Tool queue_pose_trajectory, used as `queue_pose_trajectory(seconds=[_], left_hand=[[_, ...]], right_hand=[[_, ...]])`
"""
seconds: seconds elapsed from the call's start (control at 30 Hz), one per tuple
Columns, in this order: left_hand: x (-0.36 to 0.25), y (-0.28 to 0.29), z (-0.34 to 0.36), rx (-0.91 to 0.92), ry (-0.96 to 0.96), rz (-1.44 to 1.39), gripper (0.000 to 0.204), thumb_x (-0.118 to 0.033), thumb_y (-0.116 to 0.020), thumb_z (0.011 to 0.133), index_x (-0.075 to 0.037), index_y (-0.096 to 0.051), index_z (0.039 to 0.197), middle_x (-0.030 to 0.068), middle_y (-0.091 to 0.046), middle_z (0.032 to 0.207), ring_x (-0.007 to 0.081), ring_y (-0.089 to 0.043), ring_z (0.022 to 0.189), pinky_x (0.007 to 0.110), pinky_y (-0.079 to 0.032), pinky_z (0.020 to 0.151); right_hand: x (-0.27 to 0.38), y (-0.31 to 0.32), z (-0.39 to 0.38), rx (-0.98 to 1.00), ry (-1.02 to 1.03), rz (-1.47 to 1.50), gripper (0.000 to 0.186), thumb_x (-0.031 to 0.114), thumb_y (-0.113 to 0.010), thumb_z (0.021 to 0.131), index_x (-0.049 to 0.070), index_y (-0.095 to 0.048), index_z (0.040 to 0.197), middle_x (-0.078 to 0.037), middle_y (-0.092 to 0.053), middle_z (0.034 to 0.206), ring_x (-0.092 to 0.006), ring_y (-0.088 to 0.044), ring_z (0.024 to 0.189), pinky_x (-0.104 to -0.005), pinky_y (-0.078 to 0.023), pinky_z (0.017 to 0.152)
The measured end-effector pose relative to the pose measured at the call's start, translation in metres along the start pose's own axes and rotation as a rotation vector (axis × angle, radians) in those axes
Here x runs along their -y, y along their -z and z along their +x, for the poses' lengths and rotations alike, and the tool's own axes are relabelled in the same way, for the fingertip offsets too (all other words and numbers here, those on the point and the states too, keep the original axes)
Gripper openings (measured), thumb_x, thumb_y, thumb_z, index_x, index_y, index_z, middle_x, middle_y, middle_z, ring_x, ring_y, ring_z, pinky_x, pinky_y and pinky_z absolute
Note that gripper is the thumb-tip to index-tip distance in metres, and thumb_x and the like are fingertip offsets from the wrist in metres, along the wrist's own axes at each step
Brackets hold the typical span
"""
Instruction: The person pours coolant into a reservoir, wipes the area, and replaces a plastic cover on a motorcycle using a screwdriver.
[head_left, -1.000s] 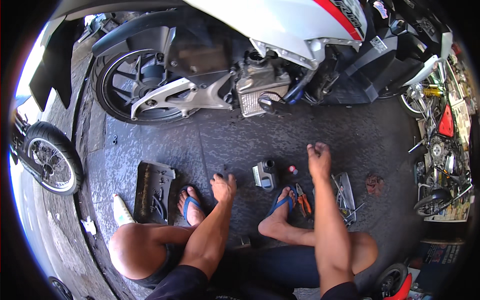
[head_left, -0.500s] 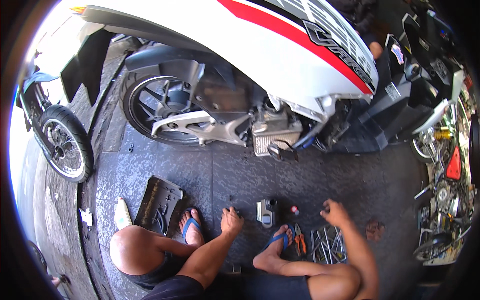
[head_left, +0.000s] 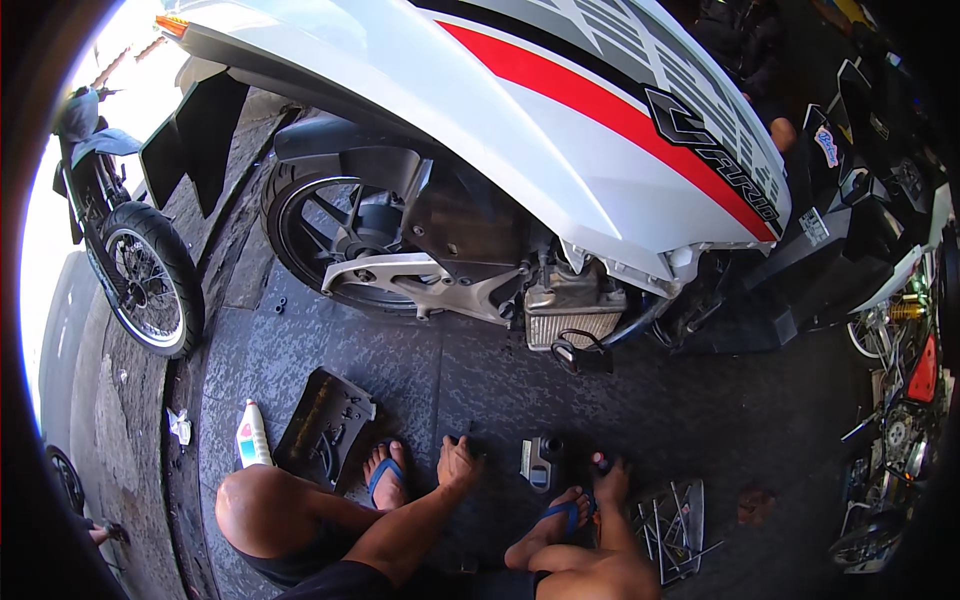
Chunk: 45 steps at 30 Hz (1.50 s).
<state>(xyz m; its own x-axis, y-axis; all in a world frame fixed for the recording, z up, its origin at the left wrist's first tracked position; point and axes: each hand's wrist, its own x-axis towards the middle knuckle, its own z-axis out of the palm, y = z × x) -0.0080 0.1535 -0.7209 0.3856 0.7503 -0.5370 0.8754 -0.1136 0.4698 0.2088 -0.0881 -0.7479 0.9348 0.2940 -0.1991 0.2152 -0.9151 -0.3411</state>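
My left hand (head_left: 457,462) is on the floor beside my left foot, fingers curled round something small and dark that I cannot make out. My right hand (head_left: 610,478) grips a small red-topped object (head_left: 600,461) just right of a grey rectangular part (head_left: 540,465) with a dark round opening. A dark tray (head_left: 305,420) of small parts and black pieces lies left of my sandalled foot (head_left: 385,480). A white bottle (head_left: 252,435) lies beside that tray. A metal tray (head_left: 680,505) of long tools sits right of my right hand. The pliers are mostly hidden by my right arm.
A white, red-striped scooter (head_left: 600,140) spans the top, its rear wheel (head_left: 310,220) and finned engine (head_left: 575,315) exposed. A spoked motorcycle wheel (head_left: 145,280) stands left. Another motorcycle (head_left: 900,430) is at right. Another person's dark clothing (head_left: 740,40) shows behind the scooter.
My view has tilted, so the scooter sits lower and more of it shows. My right hand has come down and left onto the small red-topped object, which was lying on the floor.
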Motion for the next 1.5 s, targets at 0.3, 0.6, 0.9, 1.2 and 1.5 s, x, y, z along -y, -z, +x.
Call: queue_pose_trajectory(seconds=[0.3, 0.6, 0.9, 1.2, 1.5], left_hand=[[-0.003, -0.019, -0.004, -0.031, -0.064, 0.035, 0.053, -0.031, -0.070, 0.085, -0.004, -0.059, 0.129, 0.0253, -0.051, 0.130, 0.0414, -0.053, 0.124, 0.047, -0.047, 0.104], [0.002, -0.025, -0.005, -0.079, -0.077, 0.032, 0.050, -0.028, -0.065, 0.086, -0.003, -0.059, 0.129, 0.0258, -0.050, 0.131, 0.0415, -0.052, 0.125, 0.046, -0.046, 0.106], [0.001, -0.032, -0.003, -0.068, -0.098, 0.027, 0.054, -0.031, -0.067, 0.085, -0.002, -0.059, 0.129, 0.0263, -0.050, 0.130, 0.0418, -0.052, 0.123, 0.046, -0.046, 0.104], [-0.007, -0.018, -0.005, -0.064, -0.083, 0.037, 0.056, -0.043, -0.070, 0.084, -0.003, -0.061, 0.122, 0.0252, -0.050, 0.128, 0.0392, -0.049, 0.123, 0.047, -0.040, 0.104], [0.023, -0.074, 0.030, -0.317, -0.105, 0.061, 0.067, -0.048, -0.067, 0.086, -0.001, -0.056, 0.132, 0.0307, -0.047, 0.137, 0.0453, -0.045, 0.129, 0.052, -0.035, 0.108]], right_hand=[[-0.004, 0.001, 0.002, 0.057, 0.026, 0.043, 0.063, 0.029, -0.083, 0.076, 0.002, -0.057, 0.126, -0.028, -0.055, 0.126, -0.0468, -0.056, 0.118, -0.0503, -0.048, 0.098], [-0.006, -0.006, -0.020, -0.032, 0.059, 0.165, 0.070, 0.034, -0.083, 0.077, 0.000, -0.054, 0.131, -0.028, -0.052, 0.130, -0.0467, -0.051, 0.125, -0.0506, -0.043, 0.105], [-0.020, -0.012, -0.048, -0.186, 0.040, 0.212, 0.069, 0.028, -0.083, 0.077, -0.003, -0.052, 0.131, -0.029, -0.051, 0.132, -0.0473, -0.046, 0.129, -0.0544, -0.037, 0.110], [-0.037, -0.001, -0.080, -0.151, -0.074, 0.126, 0.060, 0.015, -0.078, 0.076, -0.004, -0.055, 0.128, -0.029, -0.055, 0.126, -0.0444, -0.053, 0.121, -0.0486, -0.042, 0.104], [-0.094, 0.025, -0.140, -0.386, -0.289, 0.124, 0.045, 0.015, -0.072, 0.081, -0.002, -0.061, 0.121, -0.026, -0.062, 0.117, -0.0428, -0.059, 0.110, -0.0468, -0.047, 0.095]])
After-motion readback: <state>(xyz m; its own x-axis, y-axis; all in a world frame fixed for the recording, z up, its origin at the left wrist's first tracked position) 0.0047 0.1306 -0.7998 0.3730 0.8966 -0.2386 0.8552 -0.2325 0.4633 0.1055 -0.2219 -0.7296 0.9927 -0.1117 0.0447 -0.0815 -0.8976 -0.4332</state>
